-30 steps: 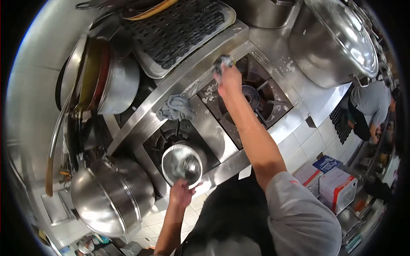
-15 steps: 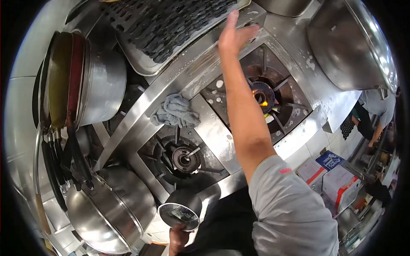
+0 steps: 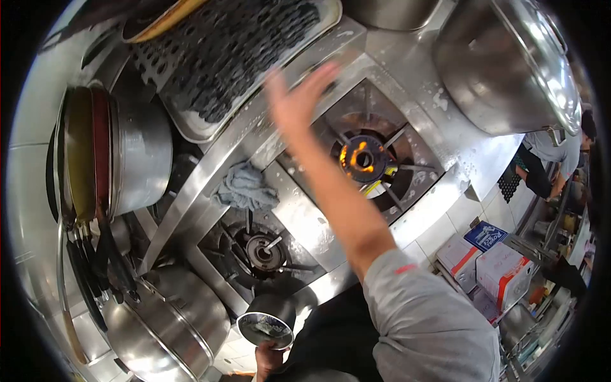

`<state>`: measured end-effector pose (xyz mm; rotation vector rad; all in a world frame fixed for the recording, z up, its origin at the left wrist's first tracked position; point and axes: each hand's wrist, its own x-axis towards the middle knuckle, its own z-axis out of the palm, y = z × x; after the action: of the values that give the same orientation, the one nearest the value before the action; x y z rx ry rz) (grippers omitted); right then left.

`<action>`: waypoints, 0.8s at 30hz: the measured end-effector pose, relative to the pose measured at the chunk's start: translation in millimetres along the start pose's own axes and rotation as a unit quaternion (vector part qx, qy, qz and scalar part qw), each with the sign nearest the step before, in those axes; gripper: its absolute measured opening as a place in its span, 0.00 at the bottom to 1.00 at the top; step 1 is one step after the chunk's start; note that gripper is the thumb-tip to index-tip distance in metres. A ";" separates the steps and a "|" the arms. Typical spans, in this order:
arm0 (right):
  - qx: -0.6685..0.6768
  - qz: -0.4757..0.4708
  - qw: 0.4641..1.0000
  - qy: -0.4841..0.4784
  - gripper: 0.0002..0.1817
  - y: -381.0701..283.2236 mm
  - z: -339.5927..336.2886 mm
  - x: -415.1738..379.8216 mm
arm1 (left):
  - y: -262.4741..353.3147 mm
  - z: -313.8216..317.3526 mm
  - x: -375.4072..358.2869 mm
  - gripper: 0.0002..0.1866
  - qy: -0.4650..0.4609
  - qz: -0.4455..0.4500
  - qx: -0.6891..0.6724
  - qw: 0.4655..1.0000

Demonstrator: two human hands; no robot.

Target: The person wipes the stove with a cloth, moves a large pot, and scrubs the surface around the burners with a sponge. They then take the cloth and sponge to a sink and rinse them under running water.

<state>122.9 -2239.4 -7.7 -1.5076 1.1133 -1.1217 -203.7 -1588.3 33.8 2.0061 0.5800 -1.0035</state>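
Observation:
My left hand [image 3: 270, 360] grips a small dark saucepan [image 3: 275, 309] by its near side, low in the view and just in front of the stove. What lies inside the pan is hard to make out. My right hand [image 3: 298, 100] reaches across the stove with fingers and thumb apart, blurred by motion, and holds nothing. Beneath and right of that forearm, a lit burner [image 3: 363, 159] shows orange flames. An unlit burner [image 3: 264, 253] sits nearer to the saucepan. Between the two burners and the back ledge lies a crumpled grey-blue cloth [image 3: 247, 186].
A perforated dark sheet [image 3: 223, 57] rests in a metal tray behind the stove. Large pots [image 3: 503, 70] stand right. Pans with black handles [image 3: 83, 159] hang left above stacked steel bowls [image 3: 172, 318]. Boxes [image 3: 503, 274] are lower right, and another person [image 3: 554, 156] works beyond.
My right hand has swung left, towards the tray. More flames show on the burner. The view has shifted slightly; my left hand still holds the saucepan.

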 end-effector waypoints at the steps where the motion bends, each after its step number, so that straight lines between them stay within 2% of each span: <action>1: -0.005 -0.021 1.000 0.001 0.73 -4.0 -5.9 11.6 | 3.6 0.7 4.8 0.15 -0.008 -0.009 -0.011 1.000; 4: -0.017 -0.061 0.998 -0.016 0.76 -12.3 -14.0 13.4 | 4.6 0.8 5.5 0.16 -0.027 0.013 -0.051 0.998; 7: -0.016 -0.031 0.999 -0.013 0.75 -1.6 -9.6 -5.3 | -9.4 1.4 1.3 0.16 -0.028 -0.028 -0.078 0.996; 8: -0.015 -0.024 1.000 -0.006 0.75 -2.3 -10.5 -3.6 | 43.8 24.7 -19.7 0.16 -0.030 0.014 0.070 0.997; 9: -0.011 -0.024 1.000 0.003 0.75 -6.8 -9.2 5.1 | 97.2 48.1 -40.8 0.17 -0.020 0.055 0.217 0.974; 12: -0.019 -0.061 0.998 0.017 0.72 -17.3 -13.5 27.6 | 86.8 39.5 -32.6 0.10 -0.023 0.101 0.246 0.964; 13: -0.027 -0.074 0.997 0.017 0.71 -16.6 -17.8 29.2 | 58.7 29.1 -20.9 0.15 -0.034 0.051 0.108 0.992; 14: -0.036 -0.083 0.996 0.012 0.70 -14.6 -20.7 26.4 | 29.2 18.0 -9.0 0.21 -0.032 0.000 -0.032 0.999; 16: 0.033 -0.031 0.997 0.057 0.66 1.0 -26.9 78.4 | 78.0 42.9 -25.1 0.22 -0.021 -0.097 -0.242 0.965; 18: 0.083 -0.001 0.993 0.090 0.62 18.5 -29.6 110.4 | 26.7 17.5 -12.8 0.26 -0.037 -0.006 -0.037 0.999; 20: -0.001 0.036 0.997 0.071 0.58 10.9 -44.6 113.2 | 73.1 40.6 -29.4 0.26 -0.015 -0.100 -0.187 0.977; 21: -0.057 0.065 0.994 0.067 0.57 4.4 -50.8 114.3 | 65.1 36.4 -24.9 0.27 -0.013 -0.130 -0.243 0.961; 22: -0.112 0.096 0.987 0.062 0.57 -2.2 -55.3 114.0 | 42.9 24.8 -16.7 0.28 -0.028 -0.087 -0.175 0.980; 23: -0.090 0.102 0.990 0.047 0.55 -7.1 -60.1 111.6 | 15.2 9.4 -9.3 0.28 -0.041 -0.046 -0.104 0.993; 24: -0.053 0.081 0.994 0.054 0.55 -6.5 -52.6 109.1 | 5.7 4.7 -5.8 0.26 -0.040 -0.034 -0.101 0.993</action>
<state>91.6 -2352.6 22.5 -1.4214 1.3643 -1.0560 -205.3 -1595.6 39.4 1.7704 0.6820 -1.0188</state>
